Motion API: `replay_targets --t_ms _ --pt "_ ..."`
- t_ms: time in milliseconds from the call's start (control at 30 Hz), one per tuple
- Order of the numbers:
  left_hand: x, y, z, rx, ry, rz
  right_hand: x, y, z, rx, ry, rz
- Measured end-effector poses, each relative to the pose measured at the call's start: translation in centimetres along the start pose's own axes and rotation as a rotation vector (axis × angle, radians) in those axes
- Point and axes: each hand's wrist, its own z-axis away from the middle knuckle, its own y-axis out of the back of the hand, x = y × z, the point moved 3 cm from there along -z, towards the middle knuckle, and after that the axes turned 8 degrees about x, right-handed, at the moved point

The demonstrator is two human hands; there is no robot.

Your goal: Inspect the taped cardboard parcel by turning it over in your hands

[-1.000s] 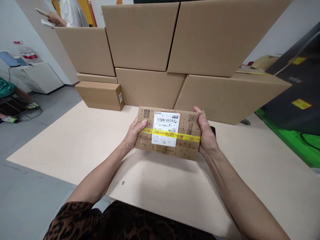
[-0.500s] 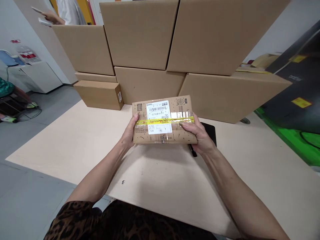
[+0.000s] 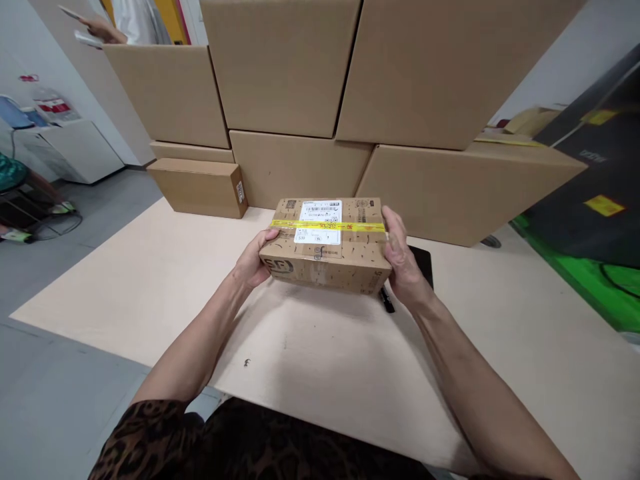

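Between my two hands is a brown cardboard parcel [image 3: 357, 247] with a white shipping label and a strip of yellow tape across its top. It is tilted, so its top and the side toward me both show, and it looks held above the table. My left hand [image 3: 254, 259] grips its left end, thumb on the top edge. Against the right end presses my right hand [image 3: 401, 257], fingers along that side. Partly hidden behind the right hand lies a flat black object [image 3: 423, 263], and a small black item [image 3: 387, 300] sits below the parcel's right corner.
Large cardboard boxes [image 3: 280, 67] are stacked along the back of the pale table [image 3: 100, 280]. A smaller brown box [image 3: 195, 190] stands at back left. Beyond the stack, a person's hand [image 3: 103, 30] holds something thin. A green surface [image 3: 565, 267] lies at right.
The parcel has tipped, its label turning flatter and its near side coming into view. My right thumb has left the top and that hand now lies along the right end.
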Motion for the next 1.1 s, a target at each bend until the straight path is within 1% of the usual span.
replay_targets --t_ms 100,200,233,267,333,400,467,533,600,700,800,933,1033,1100 --pt "-0.5 0.9 -0.5 -0.067 0.158 -0.005 -0.8 1.0 0.2 0.023 0.094 0.061" --pt "-0.7 1.5 -0.8 -0.128 0.214 -0.01 -2.6 1.3 0.2 -0.093 0.349 0.138" --pt "-0.7 1.6 -0.8 -0.134 0.225 -0.019 -3.1 1.4 0.2 -0.137 0.419 0.179" --pt "-0.7 1.8 -0.9 -0.133 0.238 -0.032 -3.4 1.5 0.2 -0.177 0.459 0.223" --pt "-0.7 2.0 -0.9 -0.135 0.27 -0.063 -3.8 1.9 0.1 -0.251 0.45 0.304" --pt "-0.7 2.2 -0.9 -0.169 0.301 -0.08 -4.0 2.4 0.1 -0.323 0.392 0.352" --pt "-0.5 2.3 -0.9 -0.207 0.317 -0.084 -4.4 2.9 0.3 -0.374 0.366 0.37" --pt "-0.3 2.5 -1.0 -0.206 0.315 -0.092 -5.0 3.1 0.5 -0.401 0.395 0.38" --pt "-0.1 2.7 -1.0 -0.168 0.303 -0.106 -5.6 3.2 0.7 -0.414 0.438 0.387" --pt "0.2 3.0 -1.1 -0.129 0.301 -0.102 -6.2 3.1 0.8 -0.428 0.465 0.409" --pt "0.4 3.0 -1.1 -0.154 0.318 -0.076 -6.3 3.1 1.0 -0.445 0.47 0.433" --pt "0.4 3.1 -1.2 -0.199 0.329 -0.071 -6.4 3.0 1.1 -0.432 0.469 0.447" --pt "0.0 3.3 -1.3 -0.225 0.337 -0.091 -6.5 2.6 0.9 -0.348 0.506 0.475" --pt "-0.4 3.4 -1.4 -0.215 0.349 -0.098 -6.7 2.3 0.7 -0.268 0.552 0.483"
